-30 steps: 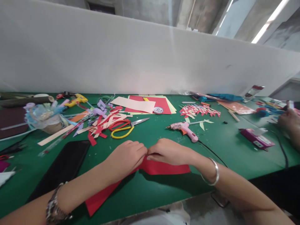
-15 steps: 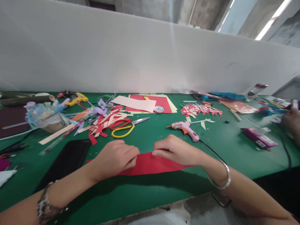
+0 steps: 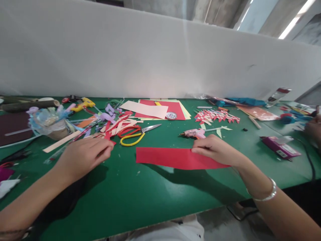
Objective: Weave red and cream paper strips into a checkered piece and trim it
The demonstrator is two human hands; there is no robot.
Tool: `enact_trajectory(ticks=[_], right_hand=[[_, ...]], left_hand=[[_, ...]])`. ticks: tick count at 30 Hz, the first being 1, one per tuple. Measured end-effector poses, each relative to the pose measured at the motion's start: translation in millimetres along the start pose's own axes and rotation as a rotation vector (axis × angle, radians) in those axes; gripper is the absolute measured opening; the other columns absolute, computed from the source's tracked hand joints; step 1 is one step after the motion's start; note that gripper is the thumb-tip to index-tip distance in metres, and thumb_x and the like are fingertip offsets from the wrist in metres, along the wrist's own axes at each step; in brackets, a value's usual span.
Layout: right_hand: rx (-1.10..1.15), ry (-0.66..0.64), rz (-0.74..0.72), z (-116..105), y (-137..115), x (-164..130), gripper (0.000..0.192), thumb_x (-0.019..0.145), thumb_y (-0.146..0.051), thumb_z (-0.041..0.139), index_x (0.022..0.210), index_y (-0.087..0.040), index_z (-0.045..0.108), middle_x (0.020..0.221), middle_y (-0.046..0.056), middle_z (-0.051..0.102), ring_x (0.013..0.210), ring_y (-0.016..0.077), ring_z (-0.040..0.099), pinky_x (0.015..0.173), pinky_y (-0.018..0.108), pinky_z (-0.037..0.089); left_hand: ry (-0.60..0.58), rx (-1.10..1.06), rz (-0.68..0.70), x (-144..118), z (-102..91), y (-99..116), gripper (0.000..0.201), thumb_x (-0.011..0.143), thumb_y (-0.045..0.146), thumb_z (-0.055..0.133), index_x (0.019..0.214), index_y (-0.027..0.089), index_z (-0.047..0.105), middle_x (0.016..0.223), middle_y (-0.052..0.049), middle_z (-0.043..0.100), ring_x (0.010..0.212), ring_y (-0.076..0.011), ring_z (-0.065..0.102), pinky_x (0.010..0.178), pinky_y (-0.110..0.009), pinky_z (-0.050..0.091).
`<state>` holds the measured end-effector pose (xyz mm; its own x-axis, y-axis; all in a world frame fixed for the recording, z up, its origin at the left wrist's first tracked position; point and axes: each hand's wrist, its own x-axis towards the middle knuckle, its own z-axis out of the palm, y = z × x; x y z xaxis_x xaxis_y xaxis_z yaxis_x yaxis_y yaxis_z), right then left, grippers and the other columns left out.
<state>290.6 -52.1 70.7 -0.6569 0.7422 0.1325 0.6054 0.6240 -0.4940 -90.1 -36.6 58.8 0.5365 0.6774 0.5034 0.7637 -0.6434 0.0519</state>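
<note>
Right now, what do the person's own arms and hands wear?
Both forearms are bare, with no sleeves and no gloves. The right hand has a plain silver bangle at its wrist. The left hand shows no ring; something dark sits at its wrist, cut off by the frame edge.

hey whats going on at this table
A person sits at a green table strewn with craft things. Their right hand holds one end of a red paper strip, which lies flat. Their left hand is off the strip, near a pile of cut paper strips and the yellow-handled scissors. A pink glue gun lies just beyond the right hand. Another person's hand shows at the far right edge.
</note>
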Motion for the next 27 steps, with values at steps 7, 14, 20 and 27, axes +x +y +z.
enact_trajectory(ticks=[7,14,20,27], right_hand=[[-0.128,0.127,-0.406,19.7,-27.7,27.6,0.032,0.096,-0.034,0.039,0.078,-0.017,0.06,0.063,-0.001,0.061,0.055,0.0087,0.046,0.061,0.02,0.034],[-0.448,0.257,-0.405,37.5,-47.3,38.9,0.023,0.09,-0.017,0.039,0.074,-0.017,0.056,0.061,-0.001,0.055,0.055,0.0112,0.044,0.066,0.025,0.033],[-0.415,0.461,-0.48,58.4,-56.8,48.8,0.021,0.075,-0.01,0.041,0.057,-0.02,0.04,0.044,-0.007,0.037,0.042,0.0089,0.026,0.051,0.023,0.025],[-0.4,0.506,-0.435,47.6,-40.3,40.5,0.019,0.065,-0.005,0.041,0.053,-0.02,0.038,0.044,-0.007,0.034,0.043,0.0083,0.024,0.051,0.022,0.025]], left_hand=[[-0.229,-0.175,0.191,29.3,6.7,83.3,0.036,0.093,0.046,0.038,0.105,0.02,0.059,0.094,-0.003,0.069,0.085,-0.0189,0.061,0.076,-0.03,0.041],[-0.12,-0.167,0.233,34.5,16.5,96.5,0.045,0.097,0.024,0.025,0.064,0.019,0.054,0.052,0.004,0.057,0.045,-0.0119,0.042,0.054,-0.026,0.034],[-0.069,-0.215,0.286,34.6,16.1,104.2,0.048,0.098,0.023,0.025,0.055,0.018,0.046,0.044,0.007,0.047,0.041,-0.0093,0.033,0.054,-0.025,0.031],[-0.054,-0.175,0.293,27.8,9.6,89.2,0.042,0.098,0.024,0.03,0.068,0.02,0.058,0.056,0.007,0.063,0.046,-0.01,0.042,0.058,-0.027,0.03]])
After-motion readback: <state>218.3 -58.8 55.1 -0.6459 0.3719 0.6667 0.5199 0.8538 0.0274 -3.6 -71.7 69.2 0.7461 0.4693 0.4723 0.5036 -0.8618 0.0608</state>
